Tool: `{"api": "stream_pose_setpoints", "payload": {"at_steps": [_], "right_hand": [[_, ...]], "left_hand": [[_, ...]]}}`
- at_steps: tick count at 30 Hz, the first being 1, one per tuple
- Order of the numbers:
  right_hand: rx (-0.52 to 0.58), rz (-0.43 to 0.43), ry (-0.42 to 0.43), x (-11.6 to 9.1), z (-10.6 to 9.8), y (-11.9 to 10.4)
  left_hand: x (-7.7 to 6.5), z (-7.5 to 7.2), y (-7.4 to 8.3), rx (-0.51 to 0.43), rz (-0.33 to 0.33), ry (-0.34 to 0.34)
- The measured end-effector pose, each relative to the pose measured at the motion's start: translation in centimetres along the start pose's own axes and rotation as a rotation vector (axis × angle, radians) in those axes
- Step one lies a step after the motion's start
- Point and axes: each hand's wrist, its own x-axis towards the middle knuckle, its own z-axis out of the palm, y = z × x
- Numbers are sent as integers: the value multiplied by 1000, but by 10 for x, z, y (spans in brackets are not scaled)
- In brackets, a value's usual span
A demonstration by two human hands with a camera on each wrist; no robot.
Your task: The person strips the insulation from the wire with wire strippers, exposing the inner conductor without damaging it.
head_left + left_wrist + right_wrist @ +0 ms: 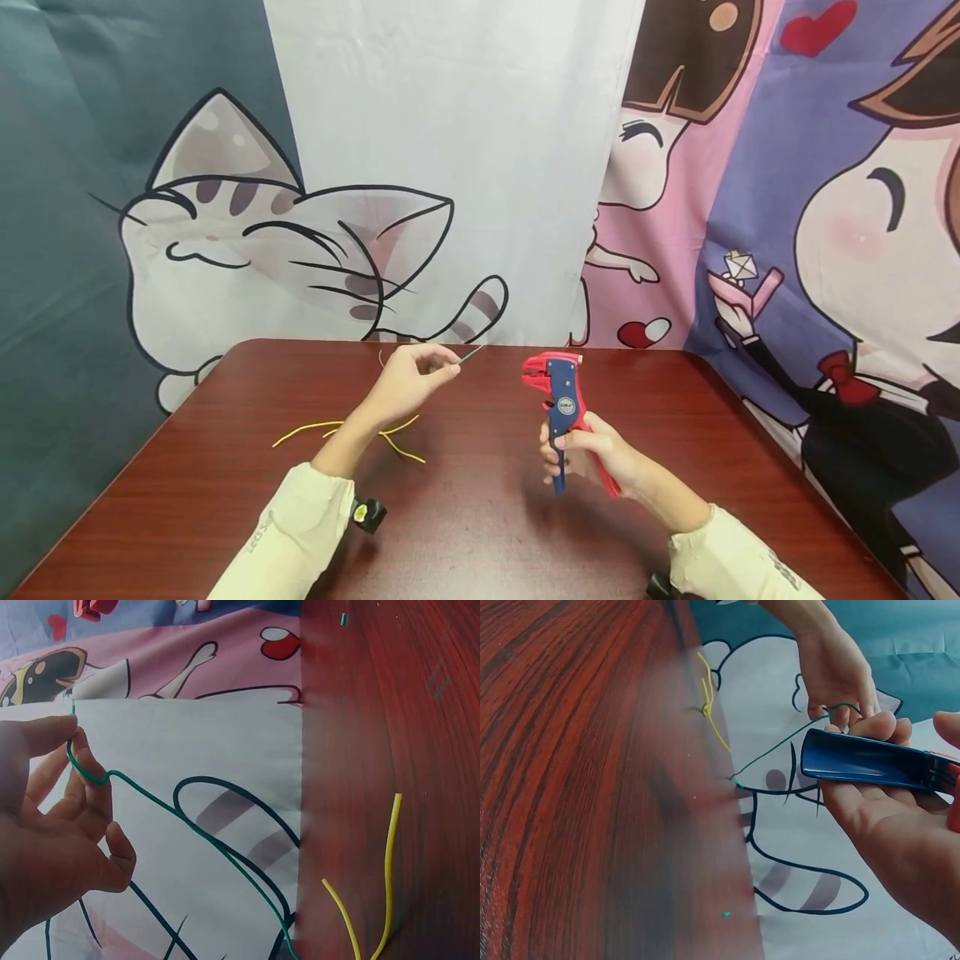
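My left hand (401, 379) pinches a thin green wire (142, 791) between thumb and fingertips, close to one end. That short end points up and to the right, and its tip looks thinner and paler than the green part. The rest of the wire trails down from the hand in both wrist views. To the right, my right hand (600, 454) grips a red and blue wire stripper (564, 400) by its handles, which stand apart. The stripper's head is up and faces left, toward the green wire, with a gap between them. Nothing shows in its jaws.
Several yellow wires (300, 430) lie on the brown wooden table (465, 517), left of centre and partly behind the left forearm. A small green bit (726, 914) lies on the tabletop. Behind the table's far edge hangs a cartoon-printed cloth (465, 125).
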Motion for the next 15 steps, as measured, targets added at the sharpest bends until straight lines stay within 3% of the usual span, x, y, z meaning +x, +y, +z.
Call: {"api": "stream_pose_setpoints", "payload": {"at_steps": [8, 15], "right_hand": [[-11, 1, 9, -3, 0, -4], [3, -2, -3, -4, 3, -3]], "left_hand": [[6, 5, -7, 110, -59, -63], [8, 10, -14, 186, -141, -59]]}}
